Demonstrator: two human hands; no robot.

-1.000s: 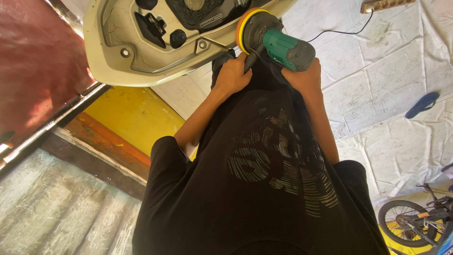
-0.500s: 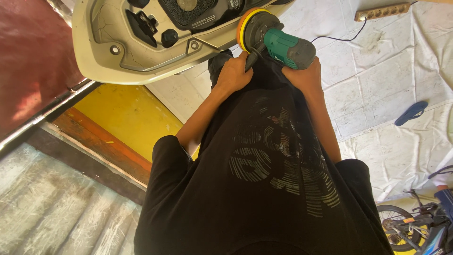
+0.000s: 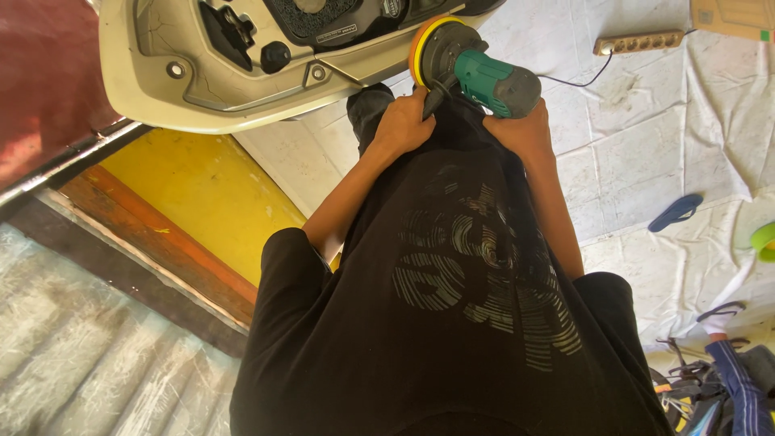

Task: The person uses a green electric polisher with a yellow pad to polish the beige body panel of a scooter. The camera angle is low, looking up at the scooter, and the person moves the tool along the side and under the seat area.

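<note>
1. Head view, the tool: a green power polisher is held out ahead of the person's chest. Its yellow-and-orange pad stands edge-on against the rim of a cream plastic body panel; whether the pad face actually touches the panel cannot be told from this angle.
2. Head view, the left hand: it is clenched around the polisher's black side handle. Only the top of the handle shows above the knuckles, and the fingers curl out of sight beneath.
3. Head view, the right hand: it grasps the rear of the green motor body from below. The fingertips are hidden behind the housing.
4. Head view, the panel: its top and right end are cut off by the frame. Dark fittings and a round black knob sit in its recesses; their kind is hard to make out.
5. Head view, the body: a black shirt with a pale printed pattern fills the lower middle and hides the legs and whatever lies beneath.
6. Head view, the floor: white sheeting covers it. A thin black cord runs from the polisher toward a power strip near the top edge. A blue sandal lies well apart to the right.
7. Head view, edges: a yellow board lies to the left, and a tangle of items at the lower right corner is cut off and unclear.
</note>
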